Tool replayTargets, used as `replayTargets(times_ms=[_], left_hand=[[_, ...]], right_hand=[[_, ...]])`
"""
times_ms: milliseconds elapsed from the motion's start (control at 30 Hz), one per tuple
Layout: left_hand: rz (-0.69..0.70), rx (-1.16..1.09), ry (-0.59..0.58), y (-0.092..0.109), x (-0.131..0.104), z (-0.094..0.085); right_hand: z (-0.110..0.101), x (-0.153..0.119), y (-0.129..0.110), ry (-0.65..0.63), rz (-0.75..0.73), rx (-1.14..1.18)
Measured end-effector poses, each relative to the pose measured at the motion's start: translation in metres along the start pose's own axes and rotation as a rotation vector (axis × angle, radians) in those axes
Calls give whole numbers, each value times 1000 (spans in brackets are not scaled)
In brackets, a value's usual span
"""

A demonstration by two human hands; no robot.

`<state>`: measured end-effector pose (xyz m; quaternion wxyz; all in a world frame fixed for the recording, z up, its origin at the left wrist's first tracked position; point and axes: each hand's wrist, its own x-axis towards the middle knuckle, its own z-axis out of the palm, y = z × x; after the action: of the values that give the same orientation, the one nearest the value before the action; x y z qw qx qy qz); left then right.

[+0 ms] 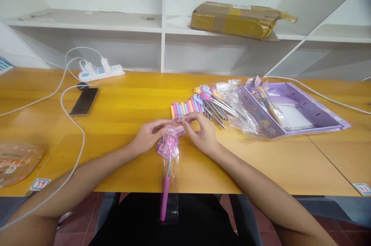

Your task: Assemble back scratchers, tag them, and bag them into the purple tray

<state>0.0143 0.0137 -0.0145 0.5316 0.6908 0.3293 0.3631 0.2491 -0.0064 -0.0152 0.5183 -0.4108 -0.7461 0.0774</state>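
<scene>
A pink telescopic back scratcher point(164, 199) with a hand-shaped head lies in a clear plastic bag point(174, 174), its handle reaching past the table's front edge. My left hand point(149, 135) pinches the bag's top end from the left. On the other side, my right hand point(203, 134) has thumb and forefinger closed on a small printed pink card point(180, 130) at the bag's mouth. Purple printed cards point(160, 148) lie under the scratcher's head. Just beyond my hands is a row of back scratchers point(214, 103) with pink, blue and yellow handles and heads.
Clear plastic bags point(239, 112) lie beside an open purple display box point(315, 128) with packed scratchers inside. A phone point(84, 101), a power strip point(101, 72) and a loose white cable point(82, 141) are on the left. A taped carton point(232, 19) rests on the shelf.
</scene>
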Motion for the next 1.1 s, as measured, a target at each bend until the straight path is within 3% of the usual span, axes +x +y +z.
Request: replayTargets(times_ms=[267,533,900,1100], left_hand=[[-37,34,28,-2,-1,0],[-42,22,40,4,-1,-2],[-35,28,19,-2,-1,1],[-50,44,45,-1,-2,1]], right_hand=[[-5,2,4,-99,-3,24],[-8,2,6,-121,-63,-20],[-13,3,8,-189,-214,-84],[-14,1,9,-183,-217,-147]])
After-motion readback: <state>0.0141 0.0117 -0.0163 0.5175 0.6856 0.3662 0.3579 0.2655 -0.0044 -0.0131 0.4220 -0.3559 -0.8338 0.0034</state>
